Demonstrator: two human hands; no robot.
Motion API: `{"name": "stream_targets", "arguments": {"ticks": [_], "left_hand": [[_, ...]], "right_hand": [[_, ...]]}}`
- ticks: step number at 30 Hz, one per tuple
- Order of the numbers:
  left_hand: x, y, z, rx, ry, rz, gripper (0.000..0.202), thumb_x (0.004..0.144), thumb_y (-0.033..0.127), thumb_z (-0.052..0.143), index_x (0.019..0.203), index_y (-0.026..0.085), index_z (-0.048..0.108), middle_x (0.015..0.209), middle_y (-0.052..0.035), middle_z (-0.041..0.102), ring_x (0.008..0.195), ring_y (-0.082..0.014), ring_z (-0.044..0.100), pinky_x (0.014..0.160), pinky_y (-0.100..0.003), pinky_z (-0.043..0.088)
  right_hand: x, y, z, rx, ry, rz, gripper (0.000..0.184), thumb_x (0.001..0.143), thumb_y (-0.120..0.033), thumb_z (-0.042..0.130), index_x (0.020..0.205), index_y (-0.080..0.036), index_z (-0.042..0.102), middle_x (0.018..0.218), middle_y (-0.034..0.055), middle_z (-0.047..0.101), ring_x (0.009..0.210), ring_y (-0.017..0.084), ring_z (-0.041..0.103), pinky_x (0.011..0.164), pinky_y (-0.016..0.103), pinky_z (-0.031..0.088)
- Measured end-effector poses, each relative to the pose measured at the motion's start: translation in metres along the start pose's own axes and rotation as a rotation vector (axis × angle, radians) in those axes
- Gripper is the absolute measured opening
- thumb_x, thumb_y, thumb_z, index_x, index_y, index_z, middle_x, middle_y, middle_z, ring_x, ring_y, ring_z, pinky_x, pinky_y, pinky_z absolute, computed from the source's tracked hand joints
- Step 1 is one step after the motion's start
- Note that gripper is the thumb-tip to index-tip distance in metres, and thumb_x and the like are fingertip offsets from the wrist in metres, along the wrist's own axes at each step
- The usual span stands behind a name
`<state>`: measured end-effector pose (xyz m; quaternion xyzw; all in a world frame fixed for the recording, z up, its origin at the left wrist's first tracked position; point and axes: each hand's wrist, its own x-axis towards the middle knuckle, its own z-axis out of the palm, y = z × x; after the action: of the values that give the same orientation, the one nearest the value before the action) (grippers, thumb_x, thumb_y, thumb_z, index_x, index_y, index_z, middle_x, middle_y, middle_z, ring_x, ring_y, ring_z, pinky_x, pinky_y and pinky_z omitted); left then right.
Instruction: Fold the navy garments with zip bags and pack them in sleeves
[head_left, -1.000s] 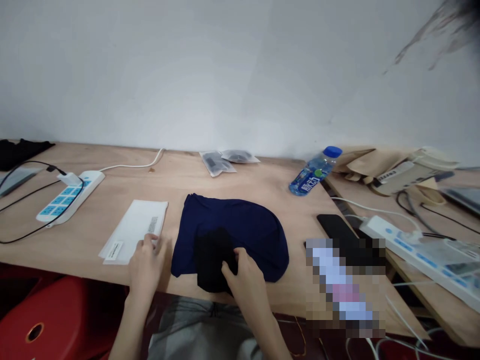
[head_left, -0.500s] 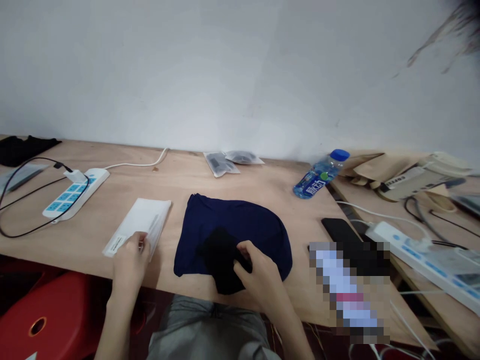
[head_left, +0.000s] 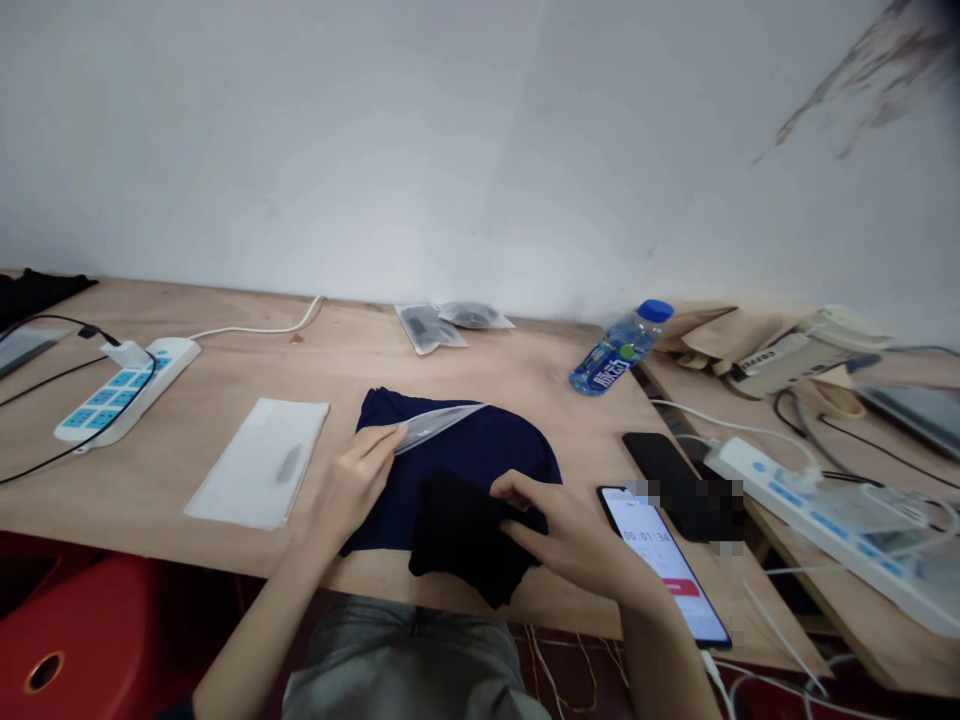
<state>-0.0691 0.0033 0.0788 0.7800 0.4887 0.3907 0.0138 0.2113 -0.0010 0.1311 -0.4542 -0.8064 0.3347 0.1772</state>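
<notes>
My left hand (head_left: 352, 485) pinches a clear plastic bag (head_left: 439, 421) and holds it edge-on over a navy blue cloth (head_left: 495, 450) spread on the wooden table (head_left: 525, 375). My right hand (head_left: 574, 530) grips a folded black garment (head_left: 465, 535) that lies on the near edge of the blue cloth and hangs a little over the table's front edge. A stack of flat white plastic bags (head_left: 259, 463) lies to the left of my left hand.
A blue-and-white power strip (head_left: 116, 388) with cables lies at the left. Small packets (head_left: 442, 322) rest by the wall. A water bottle (head_left: 619, 348) lies on its side at the right. Two phones (head_left: 664, 470), another power strip (head_left: 817, 505) and brown paper bags (head_left: 739, 330) crowd the right. A red stool (head_left: 82, 640) stands below.
My left hand has lifted one clear bag off the white stack and carried it right, over the blue cloth. My right hand has stayed on the black garment, shifting slightly right.
</notes>
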Motion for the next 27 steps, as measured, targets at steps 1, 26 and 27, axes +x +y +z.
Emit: {"name": "stream_targets", "arguments": {"ticks": [1, 26, 27], "left_hand": [[0.002, -0.001, 0.009, -0.011, -0.007, 0.030, 0.037, 0.096, 0.014, 0.042, 0.129, 0.020, 0.058, 0.122, -0.0093, 0.067, 0.113, -0.0204, 0.064, 0.098, -0.042, 0.054], [-0.030, 0.017, 0.049, -0.225, -0.092, 0.047, 0.074, 0.079, -0.007, 0.038, 0.145, 0.028, 0.042, 0.138, -0.0066, 0.056, 0.130, -0.0195, 0.051, 0.109, -0.044, 0.046], [-0.031, 0.017, 0.050, -0.228, -0.091, 0.034, 0.074, 0.080, -0.006, 0.037, 0.145, 0.028, 0.042, 0.139, -0.0061, 0.056, 0.131, -0.0191, 0.050, 0.110, -0.043, 0.045]], "right_hand": [[-0.002, 0.000, -0.005, 0.007, -0.011, -0.004, 0.024, 0.075, -0.014, 0.052, 0.093, -0.025, 0.061, 0.091, -0.0011, 0.069, 0.084, 0.017, 0.063, 0.076, 0.029, 0.048], [0.036, 0.042, 0.044, 0.150, 0.385, 0.314, 0.019, 0.075, -0.027, 0.055, 0.087, -0.018, 0.067, 0.069, 0.0008, 0.067, 0.064, 0.019, 0.064, 0.062, 0.029, 0.047], [0.036, 0.042, 0.049, 0.113, 0.442, 0.319, 0.018, 0.076, -0.028, 0.055, 0.088, -0.019, 0.065, 0.071, 0.0011, 0.067, 0.065, 0.019, 0.064, 0.063, 0.030, 0.048]]}}
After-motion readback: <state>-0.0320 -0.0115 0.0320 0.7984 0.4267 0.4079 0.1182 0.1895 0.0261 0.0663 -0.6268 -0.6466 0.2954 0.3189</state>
